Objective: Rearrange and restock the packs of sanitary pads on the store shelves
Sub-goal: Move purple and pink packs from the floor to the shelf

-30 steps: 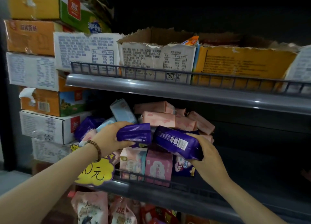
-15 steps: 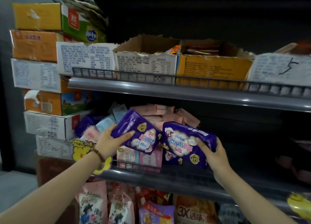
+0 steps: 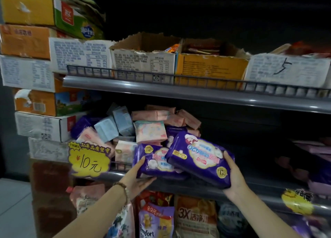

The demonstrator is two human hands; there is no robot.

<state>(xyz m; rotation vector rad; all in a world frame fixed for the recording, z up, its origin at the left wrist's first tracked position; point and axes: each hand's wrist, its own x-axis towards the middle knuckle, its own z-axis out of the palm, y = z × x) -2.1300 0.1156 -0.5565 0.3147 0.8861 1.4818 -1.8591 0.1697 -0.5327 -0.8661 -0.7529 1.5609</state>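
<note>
Nearest, below the hands, soft refill pouches crowd the lower shelf. A purple softener pouch (image 3: 155, 221) sits under the left hand, and an orange "3X" detergent pouch (image 3: 195, 218) lies between the two wrists.

The left hand (image 3: 138, 181), with a brown bead bracelet (image 3: 123, 187) on its wrist, grips the left end of a glossy purple plastic pad pack (image 3: 155, 163), thumb on its side and fingers beneath. The right hand (image 3: 234, 177) grips the right end of a second purple pad pack (image 3: 200, 157), which tilts and overlaps the first. Both packs are held between the hands, at the front lip of the grey metal middle shelf (image 3: 179, 188).

Left of the left hand, a yellow starburst price card (image 3: 89, 160) marked 10元 hangs at the shelf's wire rail. Behind the held packs, a loose heap of pink and pale-blue pad packs (image 3: 150, 132) fills the shelf's left part.

Above the hands, the grey upper shelf (image 3: 179, 92) carries torn open cardboard boxes (image 3: 145, 60), and an orange wrapper shows inside one. Far left, closed printed cartons (image 3: 34, 40) stand stacked.
</note>
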